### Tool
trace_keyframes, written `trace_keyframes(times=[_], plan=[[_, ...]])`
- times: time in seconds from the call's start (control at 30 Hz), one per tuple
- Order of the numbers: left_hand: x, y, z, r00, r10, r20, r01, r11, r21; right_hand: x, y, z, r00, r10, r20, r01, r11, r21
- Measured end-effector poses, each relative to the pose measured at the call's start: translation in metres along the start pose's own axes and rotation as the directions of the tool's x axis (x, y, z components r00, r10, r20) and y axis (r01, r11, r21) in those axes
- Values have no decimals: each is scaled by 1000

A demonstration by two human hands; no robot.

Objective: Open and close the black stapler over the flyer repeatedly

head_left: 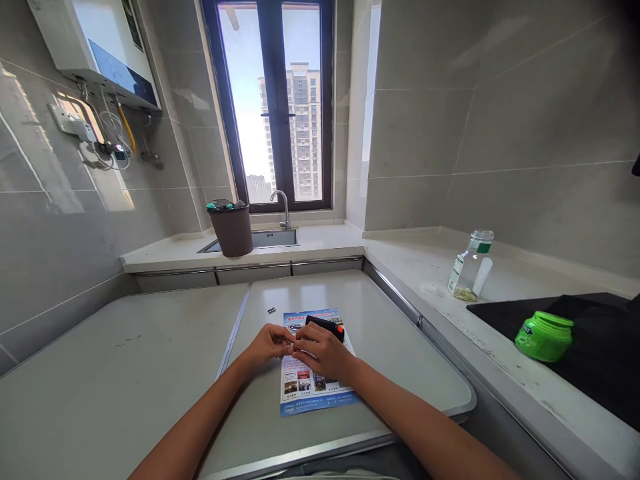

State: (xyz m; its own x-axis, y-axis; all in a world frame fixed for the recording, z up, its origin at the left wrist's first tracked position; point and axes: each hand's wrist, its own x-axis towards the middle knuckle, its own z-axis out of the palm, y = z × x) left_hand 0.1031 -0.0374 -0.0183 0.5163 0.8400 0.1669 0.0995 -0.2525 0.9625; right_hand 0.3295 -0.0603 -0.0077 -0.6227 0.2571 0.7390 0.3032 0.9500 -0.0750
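Observation:
My left hand [273,343] and my right hand [323,350] meet over a printed leaflet [320,402] on the white folding table. Both have their fingertips pinched together at the same spot. Whatever sits between them is too small or too hidden to make out. Behind my right hand lies a black object with an orange-red patch [327,326], partly covered by the fingers; it may be a stapler. Two short dark grey strips [271,311] rest on the table beyond my left hand.
A white counter [400,267] runs along the back and right. On it stand a brown bin [233,233] beside the sink [275,238], a glass jar [470,267], and a green jar [545,338] on a black panel [595,360]. The table's metal-trimmed edge [305,457] is close in front.

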Motion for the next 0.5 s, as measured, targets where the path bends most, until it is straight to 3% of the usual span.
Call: trace_keyframes(times=[0.23,0.33,0.4,0.47,0.5], plan=[[3,0,-3,998,23,-57,-26,998,-65,-2,8,0,1000,28,-10,-28,999,-38],[3,-2,-15,969,70,-238,-69,998,11,-7,32,-10,969,229,-89,-236,969,-68],[2,-6,-28,912,72,-403,-5,987,164,-17,58,-22,878,457,-142,-473,875,-107],[-1,-12,-42,851,115,-513,108,916,386,-31,86,-35,724,670,-162,-689,701,-182],[-2,-16,-49,841,147,-521,159,853,498,-39,100,-41,636,755,-159,-768,600,-226]])
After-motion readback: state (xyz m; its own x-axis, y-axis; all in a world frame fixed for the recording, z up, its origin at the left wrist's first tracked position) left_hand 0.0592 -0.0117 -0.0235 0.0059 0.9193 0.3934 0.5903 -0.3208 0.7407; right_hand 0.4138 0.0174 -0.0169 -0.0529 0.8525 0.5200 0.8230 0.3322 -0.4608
